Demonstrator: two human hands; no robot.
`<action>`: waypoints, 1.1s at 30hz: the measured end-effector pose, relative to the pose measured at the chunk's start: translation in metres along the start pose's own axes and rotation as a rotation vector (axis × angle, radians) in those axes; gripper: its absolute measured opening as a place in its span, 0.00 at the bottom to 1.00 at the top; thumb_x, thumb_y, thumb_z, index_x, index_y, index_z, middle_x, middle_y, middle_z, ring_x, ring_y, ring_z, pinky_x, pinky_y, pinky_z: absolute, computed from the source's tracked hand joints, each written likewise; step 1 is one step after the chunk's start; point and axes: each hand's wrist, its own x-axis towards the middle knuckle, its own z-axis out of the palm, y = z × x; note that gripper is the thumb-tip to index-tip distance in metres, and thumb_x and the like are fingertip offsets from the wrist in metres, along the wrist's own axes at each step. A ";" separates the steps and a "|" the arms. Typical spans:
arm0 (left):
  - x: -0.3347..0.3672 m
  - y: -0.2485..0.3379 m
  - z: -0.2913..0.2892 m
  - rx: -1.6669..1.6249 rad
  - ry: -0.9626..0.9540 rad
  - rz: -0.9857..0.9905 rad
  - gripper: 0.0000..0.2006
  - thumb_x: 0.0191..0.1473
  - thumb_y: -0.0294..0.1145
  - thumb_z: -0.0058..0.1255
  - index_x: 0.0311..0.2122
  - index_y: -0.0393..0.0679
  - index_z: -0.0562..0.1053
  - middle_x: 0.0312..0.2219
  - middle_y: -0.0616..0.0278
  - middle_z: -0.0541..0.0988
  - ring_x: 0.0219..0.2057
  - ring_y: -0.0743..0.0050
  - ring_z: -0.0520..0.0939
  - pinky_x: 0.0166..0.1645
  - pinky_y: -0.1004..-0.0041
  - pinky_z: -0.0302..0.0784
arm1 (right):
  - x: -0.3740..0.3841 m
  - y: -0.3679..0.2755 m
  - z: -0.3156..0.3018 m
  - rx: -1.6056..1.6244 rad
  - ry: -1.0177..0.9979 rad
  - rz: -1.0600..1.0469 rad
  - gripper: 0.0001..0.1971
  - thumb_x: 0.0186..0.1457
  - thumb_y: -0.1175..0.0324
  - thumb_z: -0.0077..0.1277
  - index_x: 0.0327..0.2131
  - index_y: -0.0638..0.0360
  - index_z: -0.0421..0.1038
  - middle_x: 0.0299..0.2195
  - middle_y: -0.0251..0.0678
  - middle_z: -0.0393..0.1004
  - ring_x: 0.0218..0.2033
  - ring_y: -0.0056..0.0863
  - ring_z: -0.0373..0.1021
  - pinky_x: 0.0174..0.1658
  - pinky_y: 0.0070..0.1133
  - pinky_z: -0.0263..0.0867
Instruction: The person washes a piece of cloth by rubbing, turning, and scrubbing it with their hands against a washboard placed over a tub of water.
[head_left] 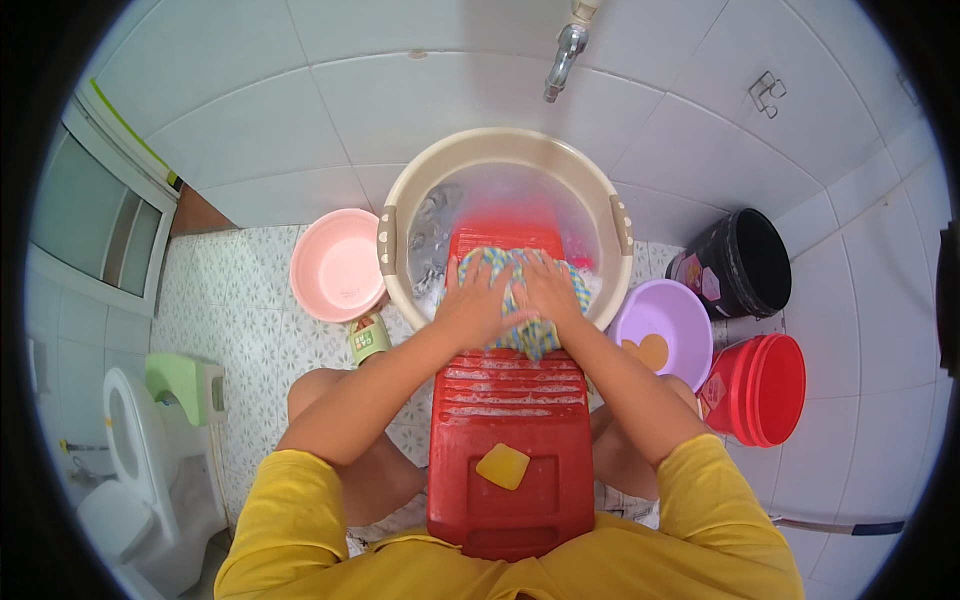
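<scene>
A wet blue, green and yellow checked cloth point(532, 337) lies bunched on the ridges of a red washboard point(512, 400). Both my hands press down on it side by side. My left hand point(474, 303) is flat on the cloth's left part with its fingers spread. Beside it, my right hand point(545, 293) rests on the right part, fingers stretched forward. White suds line the ridges below the cloth. Lower on the board, near my body, sits a yellow bar of soap point(503, 466). The board's far end dips into a large beige basin point(500, 143) of soapy water.
A pink basin point(343, 263) and a green container point(369, 338) stand left of the beige basin. To the right are a purple basin point(690, 330), a black bucket point(735, 260) and a red bucket point(765, 390). A tap point(566, 62) hangs above; a toilet point(150, 450) stands far left.
</scene>
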 end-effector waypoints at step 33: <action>-0.076 0.046 -0.069 -0.200 -0.137 0.210 0.42 0.46 0.54 0.53 0.59 0.37 0.53 0.51 0.40 0.64 0.55 0.39 0.62 0.60 0.52 0.53 | -0.101 -0.061 -0.061 0.230 0.098 -0.114 0.23 0.48 0.63 0.47 0.44 0.73 0.64 0.52 0.57 0.60 0.54 0.52 0.57 0.57 0.38 0.51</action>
